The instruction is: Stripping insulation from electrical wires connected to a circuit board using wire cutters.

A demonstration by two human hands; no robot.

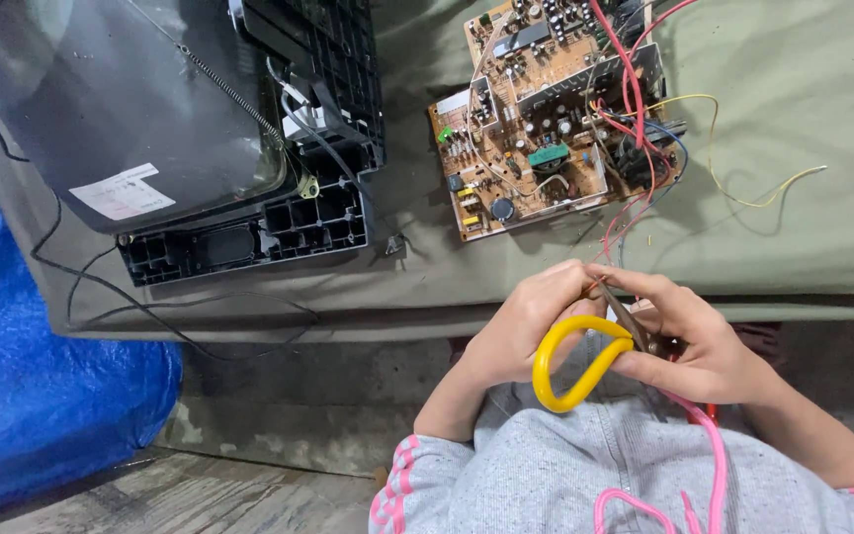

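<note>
Below the circuit board (555, 114), L hand (526, 331) & R hand (694, 346) together clamp yellow-handled scissors (585, 361), blades pointing up-left.

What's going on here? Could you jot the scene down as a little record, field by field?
left hand: pinches thin wires at its fingertips
right hand: grips yellow-handled scissors
wires: red, run up to the circuit board
circuit board: tan, lies on olive cloth
television tube: dark, in a black frame, left of the board
blue tarp: far left
</note>
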